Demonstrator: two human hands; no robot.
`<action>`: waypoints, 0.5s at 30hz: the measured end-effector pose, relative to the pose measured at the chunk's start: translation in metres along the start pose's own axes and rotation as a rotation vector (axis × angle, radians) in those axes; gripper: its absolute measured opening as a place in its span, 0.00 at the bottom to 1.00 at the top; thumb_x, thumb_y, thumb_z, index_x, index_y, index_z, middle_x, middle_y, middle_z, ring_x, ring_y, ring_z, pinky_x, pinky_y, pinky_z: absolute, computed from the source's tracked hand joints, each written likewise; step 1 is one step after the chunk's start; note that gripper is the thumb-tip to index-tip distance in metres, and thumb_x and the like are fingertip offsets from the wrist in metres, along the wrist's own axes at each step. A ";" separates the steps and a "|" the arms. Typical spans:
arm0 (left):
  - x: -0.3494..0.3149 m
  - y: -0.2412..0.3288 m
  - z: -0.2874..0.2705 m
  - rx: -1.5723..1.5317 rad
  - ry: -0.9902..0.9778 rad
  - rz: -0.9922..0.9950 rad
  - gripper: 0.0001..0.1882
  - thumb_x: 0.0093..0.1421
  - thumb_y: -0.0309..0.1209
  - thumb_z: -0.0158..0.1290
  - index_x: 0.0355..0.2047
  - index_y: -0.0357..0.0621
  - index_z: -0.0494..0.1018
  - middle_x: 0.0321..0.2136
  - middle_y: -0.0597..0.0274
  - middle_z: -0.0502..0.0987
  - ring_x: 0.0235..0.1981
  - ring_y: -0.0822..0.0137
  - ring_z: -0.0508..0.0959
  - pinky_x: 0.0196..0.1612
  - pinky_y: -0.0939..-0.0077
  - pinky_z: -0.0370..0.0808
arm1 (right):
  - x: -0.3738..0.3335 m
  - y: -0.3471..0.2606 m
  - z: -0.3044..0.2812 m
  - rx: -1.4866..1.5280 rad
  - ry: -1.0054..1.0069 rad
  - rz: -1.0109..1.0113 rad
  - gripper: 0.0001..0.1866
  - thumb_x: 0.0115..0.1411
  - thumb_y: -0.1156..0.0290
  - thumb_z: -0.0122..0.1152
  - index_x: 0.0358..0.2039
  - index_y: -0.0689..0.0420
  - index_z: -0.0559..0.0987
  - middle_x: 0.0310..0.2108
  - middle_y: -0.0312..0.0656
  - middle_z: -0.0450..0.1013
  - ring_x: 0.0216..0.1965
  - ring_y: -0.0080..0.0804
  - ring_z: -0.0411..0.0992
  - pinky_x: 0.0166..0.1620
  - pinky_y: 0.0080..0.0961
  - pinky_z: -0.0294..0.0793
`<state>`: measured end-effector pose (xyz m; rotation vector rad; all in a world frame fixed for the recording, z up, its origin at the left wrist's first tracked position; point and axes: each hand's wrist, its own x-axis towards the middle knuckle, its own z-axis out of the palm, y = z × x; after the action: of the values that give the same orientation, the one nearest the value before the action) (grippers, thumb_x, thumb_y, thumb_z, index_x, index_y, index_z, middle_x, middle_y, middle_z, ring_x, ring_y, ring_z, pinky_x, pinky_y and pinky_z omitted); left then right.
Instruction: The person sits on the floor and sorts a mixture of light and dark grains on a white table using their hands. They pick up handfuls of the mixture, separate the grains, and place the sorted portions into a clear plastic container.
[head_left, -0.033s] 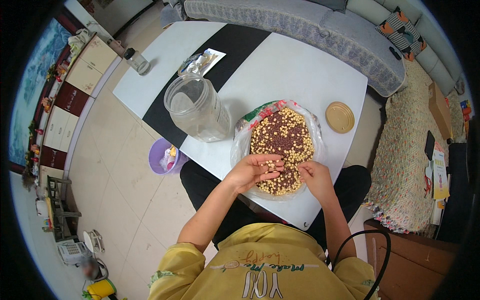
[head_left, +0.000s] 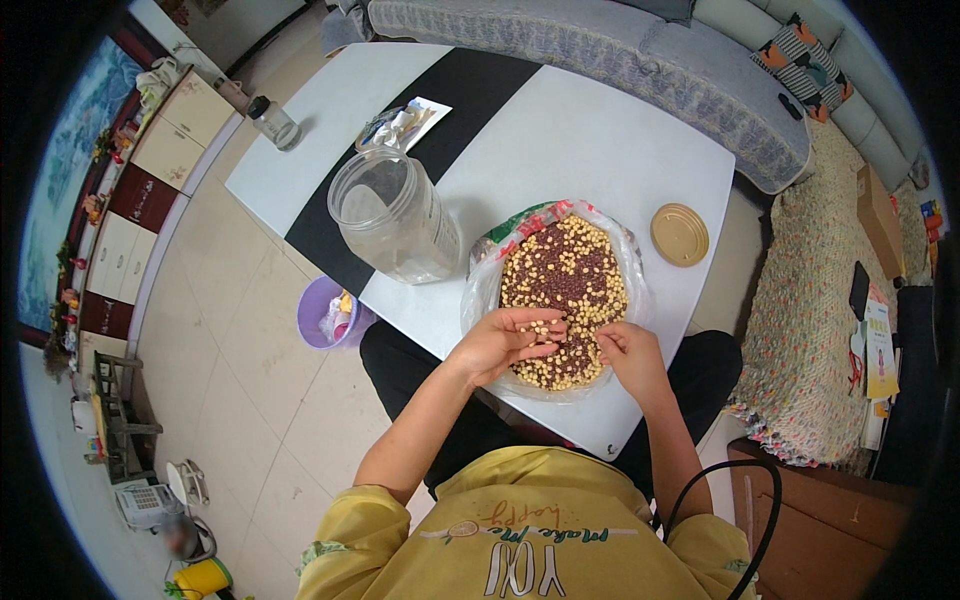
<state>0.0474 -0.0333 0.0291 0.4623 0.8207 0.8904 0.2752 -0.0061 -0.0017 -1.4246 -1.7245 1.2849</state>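
A plastic bag (head_left: pixel 481 282), opened wide, lies on the table full of mixed beans: yellow soybeans (head_left: pixel 600 245) and small dark red beans (head_left: pixel 565 280). Over its lower left side my left hand (head_left: pixel 500 345) is cupped palm up, with several soybeans lying in the palm and fingers. At the bag's lower right my right hand (head_left: pixel 632 358) hovers just above the beans, thumb and fingertips pinched together; whether a bean is between them is too small to tell. Left of the bag stands a large clear plastic jar (head_left: pixel 395 225), without its lid, seemingly empty.
A gold round lid (head_left: pixel 680 235) lies right of the bag on the white table (head_left: pixel 590 130). Farther left are a packet (head_left: pixel 405 125) and a dark-capped glass bottle (head_left: pixel 273 122). A purple bin (head_left: pixel 322 312) stands on the floor at left. A sofa (head_left: pixel 600 80) runs behind the table.
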 end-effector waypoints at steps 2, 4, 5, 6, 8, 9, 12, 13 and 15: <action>0.001 -0.004 -0.006 0.280 0.069 0.078 0.16 0.59 0.17 0.44 0.48 0.33 0.70 0.44 0.52 0.74 0.43 0.61 0.77 0.48 0.70 0.74 | 0.000 0.002 -0.001 -0.036 -0.037 0.008 0.07 0.59 0.75 0.56 0.35 0.66 0.76 0.25 0.42 0.75 0.23 0.24 0.74 0.28 0.18 0.75; 0.003 -0.007 -0.014 0.731 0.175 0.207 0.15 0.56 0.18 0.48 0.45 0.36 0.73 0.42 0.52 0.75 0.41 0.58 0.77 0.46 0.70 0.74 | 0.000 0.005 0.000 -0.010 0.011 -0.022 0.06 0.56 0.77 0.57 0.32 0.66 0.77 0.23 0.45 0.75 0.22 0.28 0.74 0.27 0.22 0.73; 0.004 -0.007 -0.018 1.043 0.246 0.298 0.15 0.54 0.19 0.51 0.43 0.38 0.74 0.41 0.51 0.76 0.40 0.57 0.77 0.45 0.69 0.74 | -0.001 0.005 0.001 0.003 0.036 -0.035 0.05 0.54 0.77 0.58 0.30 0.65 0.77 0.23 0.46 0.75 0.21 0.30 0.74 0.26 0.24 0.71; 0.004 -0.007 -0.020 1.354 0.316 0.389 0.15 0.52 0.20 0.54 0.42 0.40 0.75 0.40 0.50 0.76 0.40 0.55 0.77 0.44 0.69 0.74 | -0.001 0.004 0.001 -0.013 0.034 -0.018 0.05 0.54 0.77 0.58 0.31 0.65 0.77 0.23 0.46 0.75 0.21 0.30 0.74 0.27 0.24 0.71; 0.002 -0.009 -0.013 1.554 0.411 0.370 0.13 0.47 0.22 0.56 0.37 0.39 0.76 0.36 0.49 0.76 0.36 0.51 0.76 0.38 0.67 0.73 | -0.001 -0.001 0.000 -0.044 0.025 0.013 0.05 0.54 0.77 0.58 0.31 0.65 0.77 0.23 0.46 0.75 0.21 0.30 0.74 0.27 0.24 0.71; 0.005 -0.014 -0.018 1.586 0.386 0.372 0.13 0.47 0.22 0.57 0.36 0.39 0.76 0.36 0.49 0.76 0.35 0.50 0.76 0.37 0.66 0.73 | -0.001 0.001 0.001 -0.047 0.028 0.000 0.05 0.55 0.77 0.58 0.31 0.65 0.77 0.23 0.46 0.75 0.21 0.30 0.73 0.27 0.25 0.71; 0.011 -0.016 -0.021 1.536 0.332 0.362 0.10 0.50 0.22 0.56 0.35 0.38 0.76 0.33 0.51 0.77 0.33 0.53 0.77 0.37 0.68 0.74 | 0.000 0.004 0.001 -0.063 0.017 -0.022 0.06 0.56 0.75 0.57 0.32 0.65 0.77 0.23 0.45 0.75 0.22 0.28 0.73 0.27 0.23 0.72; 0.014 -0.016 -0.022 1.494 0.317 0.355 0.09 0.51 0.22 0.55 0.34 0.37 0.75 0.32 0.52 0.77 0.32 0.54 0.78 0.37 0.69 0.75 | -0.001 0.005 -0.001 -0.071 -0.002 -0.019 0.07 0.58 0.74 0.57 0.34 0.66 0.77 0.24 0.44 0.75 0.22 0.26 0.74 0.27 0.20 0.73; 0.018 -0.017 -0.025 0.921 0.342 0.205 0.07 0.55 0.22 0.53 0.35 0.36 0.75 0.31 0.55 0.77 0.31 0.59 0.79 0.38 0.72 0.76 | 0.000 0.003 -0.003 -0.093 -0.021 -0.020 0.09 0.59 0.73 0.57 0.35 0.67 0.76 0.25 0.43 0.75 0.23 0.23 0.74 0.28 0.18 0.74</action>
<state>0.0426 -0.0280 -0.0055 1.2342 1.5174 0.7459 0.2794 -0.0056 -0.0035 -1.4468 -1.8292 1.2275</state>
